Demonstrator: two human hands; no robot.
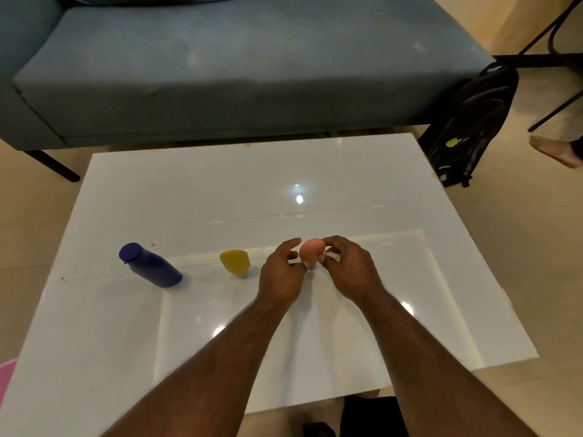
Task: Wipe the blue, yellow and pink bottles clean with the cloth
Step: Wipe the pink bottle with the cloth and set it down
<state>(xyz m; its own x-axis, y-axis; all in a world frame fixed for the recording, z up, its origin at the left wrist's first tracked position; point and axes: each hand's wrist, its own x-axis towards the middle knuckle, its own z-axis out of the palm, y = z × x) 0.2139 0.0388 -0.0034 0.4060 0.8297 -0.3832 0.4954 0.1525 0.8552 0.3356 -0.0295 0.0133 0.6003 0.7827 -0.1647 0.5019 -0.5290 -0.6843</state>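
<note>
The pink bottle (pixel 312 251) is mostly hidden between both hands; whether either grips it is unclear. At nine o'clock, a pink object (pixel 5 378) is cut off.

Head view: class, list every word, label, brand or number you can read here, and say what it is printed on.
Backpack: a yellow-green round logo with pale letters beside it, too blurred to read.
Backpack, lower down: a small white mark, too small to read.
Blue bottle, yellow bottle, pink bottle: no text visible.

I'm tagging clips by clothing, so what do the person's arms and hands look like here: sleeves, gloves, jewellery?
Both forearms are bare up to the frame's bottom edge, no sleeves visible. The left hand and right hand wear no gloves; no watch, ring or bracelet shows.
</note>
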